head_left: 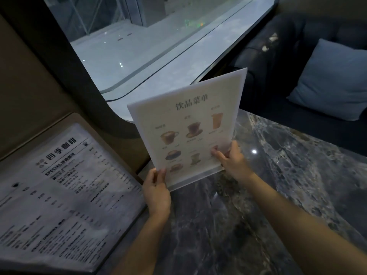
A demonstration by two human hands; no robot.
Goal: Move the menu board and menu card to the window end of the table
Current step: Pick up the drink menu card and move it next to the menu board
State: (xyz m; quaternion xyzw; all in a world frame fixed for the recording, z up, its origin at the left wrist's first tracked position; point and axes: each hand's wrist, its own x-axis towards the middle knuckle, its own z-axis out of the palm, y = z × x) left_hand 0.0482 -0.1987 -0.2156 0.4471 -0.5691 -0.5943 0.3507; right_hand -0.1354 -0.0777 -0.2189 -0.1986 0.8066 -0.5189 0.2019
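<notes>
A pale menu card (186, 124) with drink pictures, in a clear acrylic stand, stands upright and tilted on the dark marble table (278, 175). My left hand (156, 190) grips its lower left corner. At the lower right edge, my right hand (231, 158) pinches it, thumb on the front. A larger menu board (59, 187), brown-backed with a printed grey sheet, lies at the left, overhanging the table's left side, touched by neither hand.
A big window (151, 42) runs behind the table's far end. A tan padded seat back (29, 92) is at the left. Across the table stands a dark sofa (288, 46) with a blue cushion (333, 80).
</notes>
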